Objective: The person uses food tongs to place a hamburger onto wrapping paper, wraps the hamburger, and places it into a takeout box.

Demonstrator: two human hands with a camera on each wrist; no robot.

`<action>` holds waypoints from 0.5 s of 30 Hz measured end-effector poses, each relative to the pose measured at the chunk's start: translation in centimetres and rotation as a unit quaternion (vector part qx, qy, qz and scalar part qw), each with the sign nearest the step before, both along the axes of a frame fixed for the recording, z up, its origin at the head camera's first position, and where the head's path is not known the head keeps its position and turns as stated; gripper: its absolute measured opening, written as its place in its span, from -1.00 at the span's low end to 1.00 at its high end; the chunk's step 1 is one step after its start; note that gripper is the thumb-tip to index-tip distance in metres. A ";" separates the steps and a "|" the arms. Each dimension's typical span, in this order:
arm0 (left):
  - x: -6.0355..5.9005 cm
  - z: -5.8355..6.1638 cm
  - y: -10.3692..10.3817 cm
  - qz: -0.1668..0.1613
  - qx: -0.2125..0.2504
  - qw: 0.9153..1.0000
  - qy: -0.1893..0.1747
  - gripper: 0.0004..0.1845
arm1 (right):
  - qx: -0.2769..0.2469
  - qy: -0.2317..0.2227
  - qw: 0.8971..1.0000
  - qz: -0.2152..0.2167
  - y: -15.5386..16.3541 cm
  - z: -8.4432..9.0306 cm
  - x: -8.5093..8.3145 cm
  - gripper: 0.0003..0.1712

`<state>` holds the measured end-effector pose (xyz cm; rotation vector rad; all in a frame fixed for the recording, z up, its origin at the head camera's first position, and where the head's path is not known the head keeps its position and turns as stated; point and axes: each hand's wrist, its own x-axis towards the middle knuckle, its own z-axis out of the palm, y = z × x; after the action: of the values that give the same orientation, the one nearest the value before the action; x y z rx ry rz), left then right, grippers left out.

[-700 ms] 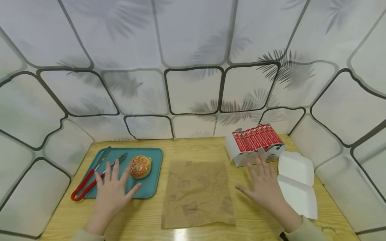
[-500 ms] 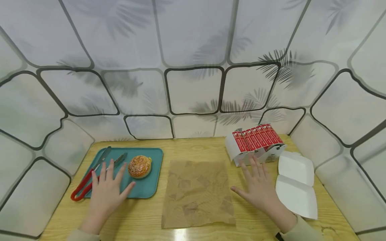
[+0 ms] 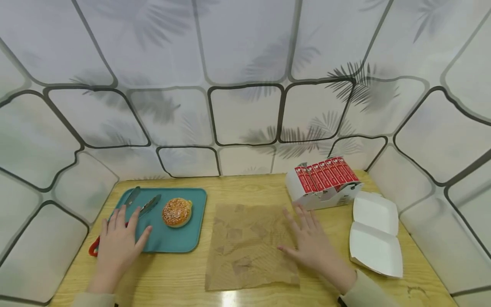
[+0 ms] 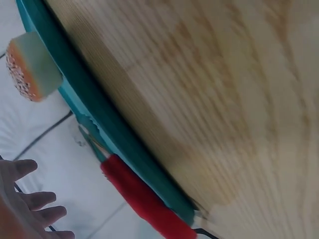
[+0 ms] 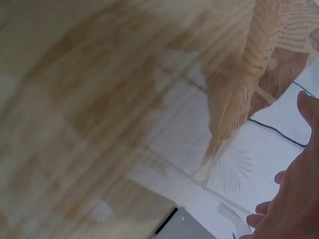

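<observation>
Left hand [image 3: 116, 243], fingers straight and holding nothing, lies flat over the red-handled metal tongs [image 3: 147, 204] at the lower-left edge of the smooth teal tray [image 3: 184, 243], near the round sesame bun [image 3: 177, 212]. Right hand [image 3: 312, 247], equally flat and empty, rests on the right edge of the crinkled brown wrapping paper [image 3: 245, 247] at frame centre on the wood-grain surface [image 3: 180, 273]. A red-and-white carton [image 3: 324, 183] and an open white clamshell box [image 3: 376, 238] sit at right.

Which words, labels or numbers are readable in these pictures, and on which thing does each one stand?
None can be read.
Red packets in the white box: white marks, too small to read.
Brown paper: printed lines in the right wrist view, too blurred to read.
</observation>
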<state>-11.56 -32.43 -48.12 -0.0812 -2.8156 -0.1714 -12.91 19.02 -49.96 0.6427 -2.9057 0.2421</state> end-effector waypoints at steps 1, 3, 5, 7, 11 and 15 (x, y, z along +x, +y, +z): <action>0.0 -0.1 -0.3 0.002 0.005 1.000 0.000 -0.25 | -0.003 -0.001 1.000 0.005 -0.2 -0.1 0.0 0.17; 0.0 -0.2 -1.0 0.006 0.015 1.000 0.001 -0.26 | -0.003 -0.001 1.000 0.013 -0.4 -0.2 0.2 0.16; 0.0 -0.6 -1.6 0.012 0.024 1.000 0.006 -0.28 | -0.001 -0.012 1.000 0.016 -0.7 -0.3 0.3 0.16; 0.0 -0.9 -2.4 0.018 0.027 0.999 0.016 -0.29 | -0.001 -0.020 1.000 0.020 -0.9 -0.4 0.4 0.16; 0.0 -1.4 -3.7 0.030 0.031 0.999 0.031 -0.32 | -0.004 -0.029 0.999 0.029 -1.2 -0.6 0.6 0.15; 0.0 -1.6 -4.6 0.044 0.056 0.997 0.024 -0.35 | -0.011 -0.032 0.999 0.042 -1.3 -0.9 0.7 0.15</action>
<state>-11.58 -37.05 -49.70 0.0632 -2.7487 -0.3025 -12.19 17.71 -50.82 0.7675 -2.9364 0.3095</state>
